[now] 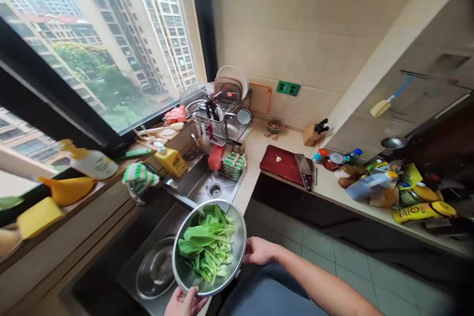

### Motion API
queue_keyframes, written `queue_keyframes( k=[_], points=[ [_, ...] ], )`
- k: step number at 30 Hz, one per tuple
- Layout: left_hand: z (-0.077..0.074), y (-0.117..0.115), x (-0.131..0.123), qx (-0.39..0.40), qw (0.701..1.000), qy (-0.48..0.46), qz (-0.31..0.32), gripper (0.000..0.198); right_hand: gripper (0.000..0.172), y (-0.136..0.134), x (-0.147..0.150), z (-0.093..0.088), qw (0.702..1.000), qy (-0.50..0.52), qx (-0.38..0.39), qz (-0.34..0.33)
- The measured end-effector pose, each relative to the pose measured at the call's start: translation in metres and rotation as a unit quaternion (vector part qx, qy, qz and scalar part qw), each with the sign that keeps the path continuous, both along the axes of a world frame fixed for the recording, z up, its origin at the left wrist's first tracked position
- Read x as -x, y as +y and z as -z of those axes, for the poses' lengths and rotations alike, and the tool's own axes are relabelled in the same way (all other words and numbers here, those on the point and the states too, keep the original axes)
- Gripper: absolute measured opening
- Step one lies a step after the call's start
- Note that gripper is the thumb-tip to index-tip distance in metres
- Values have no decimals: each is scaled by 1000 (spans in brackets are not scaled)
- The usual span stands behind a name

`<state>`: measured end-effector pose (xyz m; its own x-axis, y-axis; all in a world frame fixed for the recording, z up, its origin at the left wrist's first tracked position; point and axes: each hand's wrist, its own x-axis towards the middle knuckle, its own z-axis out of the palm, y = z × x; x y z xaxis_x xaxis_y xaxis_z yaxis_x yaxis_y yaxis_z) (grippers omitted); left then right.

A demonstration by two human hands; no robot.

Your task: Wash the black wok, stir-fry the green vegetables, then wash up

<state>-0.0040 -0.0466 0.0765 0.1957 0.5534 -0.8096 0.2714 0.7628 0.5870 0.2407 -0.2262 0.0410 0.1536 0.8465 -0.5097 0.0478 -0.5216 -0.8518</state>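
Observation:
A metal colander [240,237] filled with leafy greens [207,237] is held up in front of my body, over the near edge of the sink. My left hand [185,302] grips its rim at the bottom left, thumb on the inside. On the right side of the rim, my right hand [261,251] is closed round the edge, its fingertips partly hidden beneath. Below and left of the colander, a clear bowl [148,291] sits in the left sink basin [128,276].
Beyond the colander lies the second basin [229,191] with its drain. A red cutting board [276,165] with a cleaver [304,168] rests on the right counter. Bottles and jars [374,185] crowd farther right. A dish rack [213,123] stands in the corner.

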Motion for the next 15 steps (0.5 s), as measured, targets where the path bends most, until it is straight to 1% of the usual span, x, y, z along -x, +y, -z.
queue_keyframes(
  k=[1, 2, 4, 6, 9, 11, 13, 15],
  points=[
    [3, -9, -17, 15, 1000, -11, 5, 26, 30, -19, -10, 6, 999, -14, 1, 34],
    [5, -18, -32, 12, 1000, -18, 7, 27, 32, -40, -22, 12, 997, -31, 4, 64],
    [9, -34, -61, -10, 1000, -28, 11, 27, 34, -83, -45, 25, 991, -72, 13, 116],
    [10, -51, -88, -35, 999, -32, 7, 25, 35, -129, -69, 38, 983, -101, 28, 153],
    [10, -74, -129, -77, 997, -24, -10, 23, 34, -196, -104, 55, 974, -108, 55, 190],
    [10, -85, -159, -97, 995, -19, -12, 22, 32, -235, -125, 64, 969, -110, 68, 211],
    [13, -92, -191, -101, 995, -19, -20, 21, 31, -266, -142, 71, 965, -107, 80, 227],
    [18, -94, -224, -95, 994, -21, -39, 22, 31, -291, -153, 75, 962, -101, 84, 240]
  ],
)
